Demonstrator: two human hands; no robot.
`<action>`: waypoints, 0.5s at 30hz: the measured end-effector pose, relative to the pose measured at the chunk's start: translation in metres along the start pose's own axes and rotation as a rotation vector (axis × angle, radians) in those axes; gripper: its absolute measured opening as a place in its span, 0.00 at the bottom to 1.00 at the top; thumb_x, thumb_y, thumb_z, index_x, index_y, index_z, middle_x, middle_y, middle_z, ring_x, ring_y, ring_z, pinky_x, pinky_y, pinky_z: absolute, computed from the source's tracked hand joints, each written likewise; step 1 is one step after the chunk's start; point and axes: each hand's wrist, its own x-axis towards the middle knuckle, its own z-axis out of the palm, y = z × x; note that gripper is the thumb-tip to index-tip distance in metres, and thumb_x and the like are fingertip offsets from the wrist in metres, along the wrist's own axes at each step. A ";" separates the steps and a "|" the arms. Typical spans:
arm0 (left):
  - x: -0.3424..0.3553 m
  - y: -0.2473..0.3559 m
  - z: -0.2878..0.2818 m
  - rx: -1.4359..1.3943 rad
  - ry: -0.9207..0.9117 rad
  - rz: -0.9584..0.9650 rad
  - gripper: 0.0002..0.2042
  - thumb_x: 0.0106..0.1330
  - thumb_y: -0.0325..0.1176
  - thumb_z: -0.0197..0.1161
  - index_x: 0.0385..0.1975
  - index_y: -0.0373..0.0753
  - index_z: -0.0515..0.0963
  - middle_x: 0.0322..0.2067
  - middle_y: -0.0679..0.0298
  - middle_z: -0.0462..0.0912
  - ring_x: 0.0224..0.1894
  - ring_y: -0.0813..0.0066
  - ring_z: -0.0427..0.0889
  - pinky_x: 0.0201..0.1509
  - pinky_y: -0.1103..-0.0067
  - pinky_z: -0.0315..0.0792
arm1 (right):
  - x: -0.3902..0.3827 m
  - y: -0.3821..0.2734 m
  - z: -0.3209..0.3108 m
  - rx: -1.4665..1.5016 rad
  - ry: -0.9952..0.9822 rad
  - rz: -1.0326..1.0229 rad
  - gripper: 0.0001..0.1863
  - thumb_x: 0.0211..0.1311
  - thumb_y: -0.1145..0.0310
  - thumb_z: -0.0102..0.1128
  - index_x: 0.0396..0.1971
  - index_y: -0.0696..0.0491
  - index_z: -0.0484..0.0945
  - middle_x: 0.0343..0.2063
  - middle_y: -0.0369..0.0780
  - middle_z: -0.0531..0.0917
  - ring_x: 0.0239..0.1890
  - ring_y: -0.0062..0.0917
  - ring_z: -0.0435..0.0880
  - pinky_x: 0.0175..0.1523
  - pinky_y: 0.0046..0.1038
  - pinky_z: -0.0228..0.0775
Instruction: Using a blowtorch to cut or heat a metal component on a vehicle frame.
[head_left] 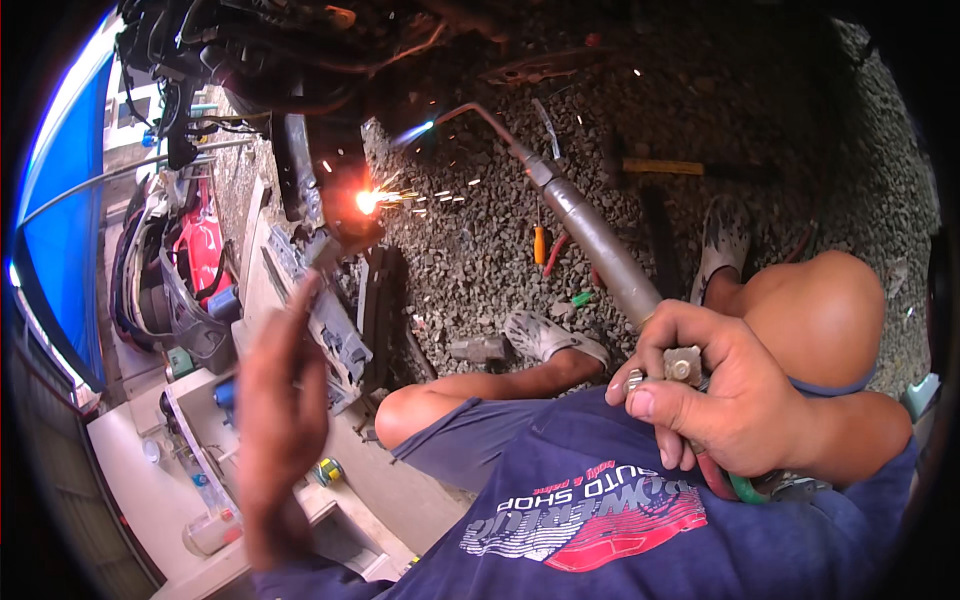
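Observation:
My right hand point(725, 390) is closed around the valve end of a gas torch point(600, 240), thumb and fingers beside its knobs. The torch's long grey body points up and left to a bent tip, where a blue flame point(415, 132) burns. Left of the flame, a spot on a dark metal vehicle part point(340, 165) glows orange-white and throws sparks point(400, 195). Below that glow my left hand point(285, 400) is raised, smeared by motion, with a finger stretched toward a grey metal end point(322, 252). Whether it grips anything does not show.
On the gravel point(470, 260) lie an orange-handled screwdriver point(540, 245), a grey metal block point(480, 348) and a yellow-handled tool point(662, 167). Red and green hoses point(735, 485) run by my right wrist. A white bench with bottles point(130, 430) stands left. Dark vehicle parts point(280, 60) hang overhead.

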 end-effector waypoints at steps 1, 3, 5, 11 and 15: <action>-0.016 0.000 0.020 -0.077 -0.034 -0.043 0.29 0.73 0.17 0.61 0.76 0.36 0.76 0.43 0.50 0.84 0.44 0.54 0.84 0.54 0.65 0.77 | -0.001 -0.001 0.000 -0.006 -0.014 0.004 0.11 0.79 0.73 0.67 0.44 0.52 0.70 0.48 0.50 0.88 0.23 0.17 0.87 0.25 0.20 0.80; -0.048 -0.014 0.075 -0.190 0.084 -0.026 0.28 0.72 0.18 0.64 0.73 0.34 0.77 0.45 0.48 0.86 0.45 0.51 0.87 0.56 0.64 0.79 | -0.002 -0.003 0.003 0.034 -0.001 -0.002 0.11 0.79 0.73 0.67 0.45 0.52 0.70 0.48 0.51 0.87 0.23 0.17 0.87 0.25 0.20 0.80; -0.063 -0.009 0.108 -0.306 0.087 -0.107 0.26 0.72 0.18 0.66 0.71 0.34 0.79 0.49 0.46 0.88 0.49 0.49 0.89 0.59 0.64 0.81 | -0.003 0.000 0.004 0.026 -0.014 -0.006 0.11 0.79 0.74 0.67 0.45 0.52 0.70 0.49 0.51 0.87 0.24 0.17 0.87 0.26 0.20 0.81; -0.060 0.000 0.147 -0.296 0.279 -0.202 0.16 0.76 0.26 0.69 0.61 0.35 0.81 0.46 0.47 0.91 0.48 0.49 0.94 0.54 0.65 0.83 | -0.008 0.024 0.009 -0.098 -0.121 -0.023 0.10 0.78 0.74 0.69 0.44 0.54 0.73 0.50 0.48 0.88 0.27 0.16 0.87 0.32 0.20 0.82; -0.045 -0.002 0.148 -0.289 0.355 -0.212 0.14 0.76 0.26 0.70 0.59 0.36 0.82 0.45 0.49 0.92 0.46 0.51 0.94 0.52 0.67 0.84 | -0.008 0.038 0.012 -0.301 -0.159 -0.157 0.09 0.77 0.73 0.70 0.40 0.54 0.76 0.47 0.42 0.90 0.27 0.14 0.88 0.32 0.19 0.80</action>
